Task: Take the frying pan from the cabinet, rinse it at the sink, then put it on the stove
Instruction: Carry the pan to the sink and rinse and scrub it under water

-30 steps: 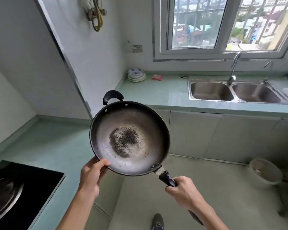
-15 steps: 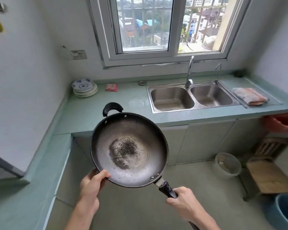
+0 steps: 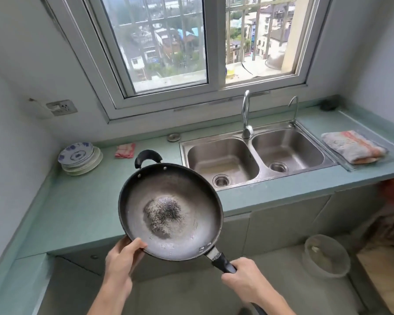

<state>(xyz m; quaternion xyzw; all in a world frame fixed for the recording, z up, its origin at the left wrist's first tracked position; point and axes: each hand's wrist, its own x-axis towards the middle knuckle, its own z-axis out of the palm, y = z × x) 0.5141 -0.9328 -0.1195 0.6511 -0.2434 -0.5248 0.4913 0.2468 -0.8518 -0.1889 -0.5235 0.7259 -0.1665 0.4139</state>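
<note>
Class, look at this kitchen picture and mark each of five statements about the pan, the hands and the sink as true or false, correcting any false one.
1. The right hand grips the long handle of the frying pan. True.
2. The left hand hangs free of the pan. False: it holds the pan's rim on the near side.
3. The pan rests inside the sink. False: it is held in the air in front of the counter.
4. The sink has two basins. True.
5. A stack of plates stands right of the sink. False: it stands left of it; a folded towel lies on the right.
</note>
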